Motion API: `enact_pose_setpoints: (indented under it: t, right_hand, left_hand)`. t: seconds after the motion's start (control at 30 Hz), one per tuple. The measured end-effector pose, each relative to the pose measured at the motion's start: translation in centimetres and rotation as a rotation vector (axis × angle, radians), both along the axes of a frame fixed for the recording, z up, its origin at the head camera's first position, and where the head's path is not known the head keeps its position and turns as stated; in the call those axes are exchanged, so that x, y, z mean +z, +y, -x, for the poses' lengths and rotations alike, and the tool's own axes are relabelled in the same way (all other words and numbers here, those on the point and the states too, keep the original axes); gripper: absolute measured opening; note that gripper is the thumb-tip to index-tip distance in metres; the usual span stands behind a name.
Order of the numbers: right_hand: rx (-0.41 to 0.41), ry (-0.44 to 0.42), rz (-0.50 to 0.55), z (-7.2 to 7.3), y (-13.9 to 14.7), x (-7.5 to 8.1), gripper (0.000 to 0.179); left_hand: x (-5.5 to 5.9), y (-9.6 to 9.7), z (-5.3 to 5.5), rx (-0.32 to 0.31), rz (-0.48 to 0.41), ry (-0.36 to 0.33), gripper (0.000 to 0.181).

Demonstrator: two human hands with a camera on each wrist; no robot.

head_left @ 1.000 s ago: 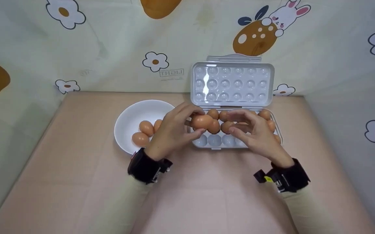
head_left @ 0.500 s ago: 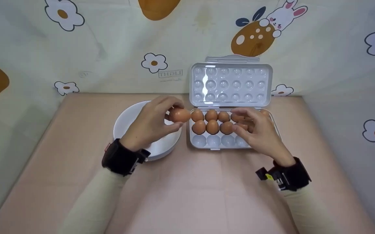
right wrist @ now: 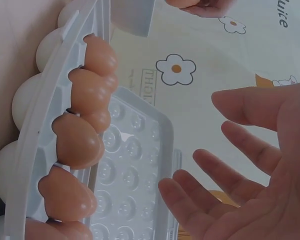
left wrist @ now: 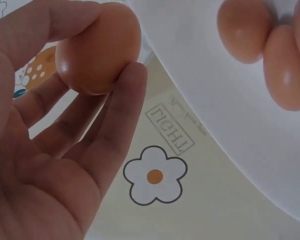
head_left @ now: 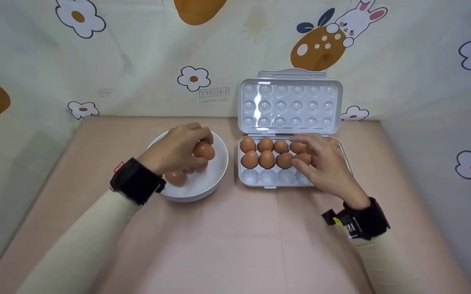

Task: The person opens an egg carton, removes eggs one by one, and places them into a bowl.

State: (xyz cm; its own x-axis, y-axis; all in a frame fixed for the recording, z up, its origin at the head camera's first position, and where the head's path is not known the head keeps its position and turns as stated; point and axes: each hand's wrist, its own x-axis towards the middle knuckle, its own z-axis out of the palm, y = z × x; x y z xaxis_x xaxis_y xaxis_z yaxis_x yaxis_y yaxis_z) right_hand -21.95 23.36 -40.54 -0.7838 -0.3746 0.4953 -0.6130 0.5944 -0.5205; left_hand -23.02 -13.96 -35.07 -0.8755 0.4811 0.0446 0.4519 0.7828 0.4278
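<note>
My left hand pinches a brown egg between thumb and fingers, above the white bowl. Inside the bowl lie more brown eggs, partly hidden by that hand. To the right is an egg box with its lid raised. Brown eggs fill the visible cups of its back and middle rows; the front-row cups in view hold none. Over the box's right part hovers my right hand, fingers spread and loosely bent around nothing, as the right wrist view shows. It hides some cups.
Box and bowl stand side by side on a table with a pinkish cover. A printed cloth with flowers and a rabbit hangs behind and at both sides. The raised lid stands near the back cloth.
My left hand has moved left with the egg, from over the box's left end to over the bowl. After a slight early shift, the right hand stays in place over the box.
</note>
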Motion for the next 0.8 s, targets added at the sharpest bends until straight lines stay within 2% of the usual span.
enact_pose_setpoints:
  t: [0.13, 0.3, 0.47, 0.67, 0.8]
  right_hand:
    - [-0.012, -0.005, -0.017, 0.0, 0.0, 0.0, 0.049]
    - [-0.013, 0.009, -0.027, -0.1, 0.1, 0.0, 0.050]
    - [-0.026, 0.006, -0.038, -0.2, 0.1, 0.0, 0.051]
    - [-0.033, 0.014, -0.052, -0.2, 0.0, 0.1, 0.050]
    - [-0.024, 0.008, -0.056, -0.3, 0.0, 0.1, 0.050]
  left_hand:
    - [-0.4, -0.3, 0.4, -0.010, 0.068, -0.020, 0.033]
    - [-1.2, -0.5, 0.5, -0.037, 0.111, -0.041, 0.030]
    - [-1.8, -0.7, 0.5, -0.032, 0.160, -0.085, 0.030]
    - [-2.5, -0.8, 0.6, -0.012, 0.211, -0.165, 0.027]
    - [-2.7, -0.8, 0.6, -0.007, 0.204, -0.213, 0.022]
